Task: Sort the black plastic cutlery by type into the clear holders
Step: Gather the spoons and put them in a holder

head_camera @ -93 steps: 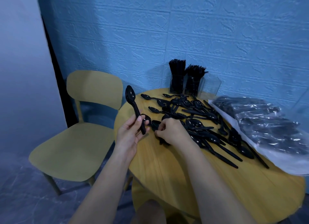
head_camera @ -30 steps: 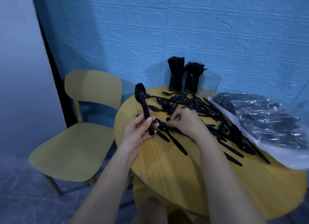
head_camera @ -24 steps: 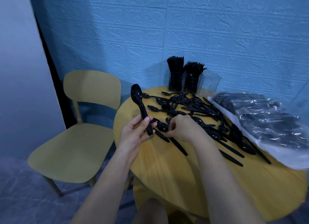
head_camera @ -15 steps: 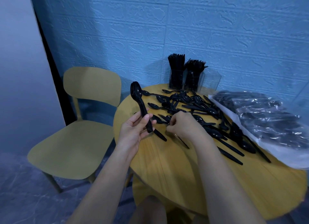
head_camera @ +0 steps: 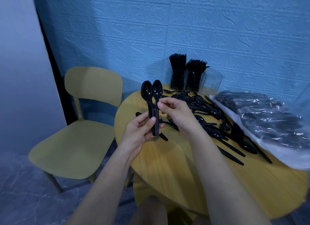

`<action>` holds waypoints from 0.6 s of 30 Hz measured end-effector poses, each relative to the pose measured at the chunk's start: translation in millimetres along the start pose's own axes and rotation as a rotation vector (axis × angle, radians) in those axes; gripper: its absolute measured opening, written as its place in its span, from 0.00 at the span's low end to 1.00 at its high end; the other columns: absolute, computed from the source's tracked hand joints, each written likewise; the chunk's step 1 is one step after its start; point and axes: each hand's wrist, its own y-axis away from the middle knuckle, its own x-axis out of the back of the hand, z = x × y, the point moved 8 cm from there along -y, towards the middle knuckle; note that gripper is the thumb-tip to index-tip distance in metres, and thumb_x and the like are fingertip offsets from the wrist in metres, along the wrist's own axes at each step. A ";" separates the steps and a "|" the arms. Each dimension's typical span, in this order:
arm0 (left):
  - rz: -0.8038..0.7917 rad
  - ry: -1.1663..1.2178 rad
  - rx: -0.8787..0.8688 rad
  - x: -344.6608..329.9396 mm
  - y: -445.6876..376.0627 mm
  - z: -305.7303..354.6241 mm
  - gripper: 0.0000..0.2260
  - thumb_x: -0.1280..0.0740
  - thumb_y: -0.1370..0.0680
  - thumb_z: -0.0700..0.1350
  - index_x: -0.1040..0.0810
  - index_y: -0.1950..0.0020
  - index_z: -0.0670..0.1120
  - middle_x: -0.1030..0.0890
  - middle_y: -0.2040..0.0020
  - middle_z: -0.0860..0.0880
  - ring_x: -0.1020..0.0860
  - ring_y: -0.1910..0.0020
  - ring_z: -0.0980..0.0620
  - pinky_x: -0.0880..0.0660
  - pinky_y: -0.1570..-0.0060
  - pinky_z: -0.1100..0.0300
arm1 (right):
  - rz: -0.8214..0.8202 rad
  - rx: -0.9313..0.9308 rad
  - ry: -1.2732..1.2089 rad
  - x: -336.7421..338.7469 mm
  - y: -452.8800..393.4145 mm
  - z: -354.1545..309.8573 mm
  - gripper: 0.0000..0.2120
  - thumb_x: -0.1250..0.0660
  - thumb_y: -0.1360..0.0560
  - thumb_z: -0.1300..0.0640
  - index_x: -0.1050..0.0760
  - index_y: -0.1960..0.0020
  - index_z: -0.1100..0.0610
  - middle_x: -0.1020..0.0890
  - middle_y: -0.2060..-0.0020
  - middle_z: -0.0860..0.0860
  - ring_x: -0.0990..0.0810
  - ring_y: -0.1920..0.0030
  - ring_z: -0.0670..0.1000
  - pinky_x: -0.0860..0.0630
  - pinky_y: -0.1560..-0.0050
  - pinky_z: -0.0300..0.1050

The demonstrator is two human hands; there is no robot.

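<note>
A plain room corner: blue textured wall [head_camera: 218,31], yellow chair [head_camera: 75,140], round yellow table [head_camera: 167,166].

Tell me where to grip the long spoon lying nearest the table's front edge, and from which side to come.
Judging by its pose, take the spoon by its handle end, coming from the front of the table. That end lies on bare wood pointing toward the edge, while the bowl end runs back toward the heap of loose cutlery, where fingers would likely knock other pieces.
</note>
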 end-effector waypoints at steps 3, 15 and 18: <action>-0.020 -0.006 0.010 -3.0 0.8 -0.1 0.18 0.32 0.31 0.42 0.23 0.41 0.43 0.15 0.55 0.48 0.17 0.61 0.52 0.20 0.63 0.61 | 0.008 0.073 0.130 -7.9 -1.6 -2.5 0.05 0.37 0.21 0.60 0.24 0.54 0.56 0.22 0.64 0.46 0.25 0.67 0.38 0.29 0.63 0.29; 0.224 0.125 -0.033 28.2 0.8 1.3 0.07 0.36 0.23 0.37 0.21 0.47 0.45 0.15 0.58 0.50 0.17 0.61 0.54 0.19 0.61 0.60 | -0.125 -0.056 0.740 -25.4 2.2 33.1 0.09 0.31 0.25 0.55 0.20 0.46 0.56 0.20 0.51 0.52 0.23 0.54 0.49 0.27 0.56 0.39; 0.228 0.122 -0.038 28.1 0.9 2.1 0.08 0.36 0.23 0.37 0.21 0.46 0.45 0.15 0.57 0.50 0.17 0.60 0.54 0.20 0.62 0.61 | -0.114 -0.077 0.796 -30.7 1.5 34.7 0.10 0.31 0.26 0.54 0.23 0.48 0.58 0.22 0.50 0.55 0.23 0.53 0.54 0.24 0.52 0.48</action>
